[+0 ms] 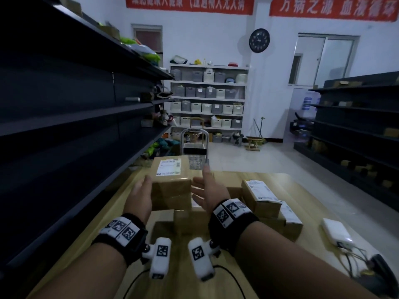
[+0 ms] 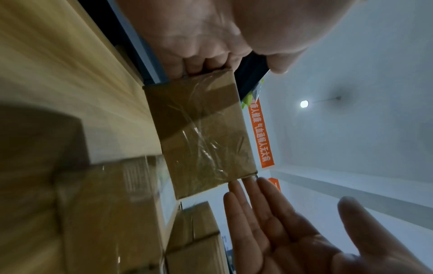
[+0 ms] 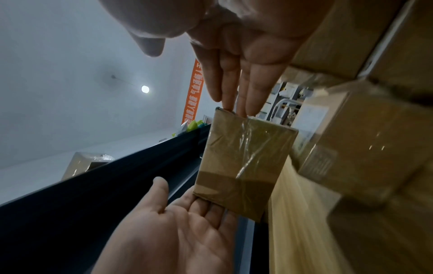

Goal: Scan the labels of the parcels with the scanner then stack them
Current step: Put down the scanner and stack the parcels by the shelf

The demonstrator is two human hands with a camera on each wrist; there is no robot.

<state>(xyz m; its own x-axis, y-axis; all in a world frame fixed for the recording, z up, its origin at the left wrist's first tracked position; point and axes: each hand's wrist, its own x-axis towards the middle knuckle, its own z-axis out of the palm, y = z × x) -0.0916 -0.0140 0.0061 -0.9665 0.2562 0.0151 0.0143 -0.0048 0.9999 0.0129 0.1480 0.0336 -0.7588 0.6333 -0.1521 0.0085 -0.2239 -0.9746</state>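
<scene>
A brown taped parcel point(image 1: 170, 186) with a white label point(image 1: 168, 167) on top sits at the far left of the wooden table point(image 1: 308, 190). My left hand point(image 1: 141, 190) lies flat against its left side. My right hand point(image 1: 207, 186) lies against its right side with straight fingers. In the left wrist view the parcel point(image 2: 201, 133) sits between my left fingers point(image 2: 201, 66) and my right hand point(image 2: 281, 222). The right wrist view shows the same parcel point(image 3: 243, 163), my right fingertips point(image 3: 236, 103) on one end and my left hand point(image 3: 182, 231) at the other. No scanner is clearly visible.
More labelled parcels point(image 1: 261, 195) lie right of and in front of the held one. A white power pack point(image 1: 336, 234) and a dark device with cables point(image 1: 380, 270) sit at the table's right. Dark shelving point(image 1: 64, 104) runs along the left. A trolley handle point(image 1: 194, 137) stands beyond the table.
</scene>
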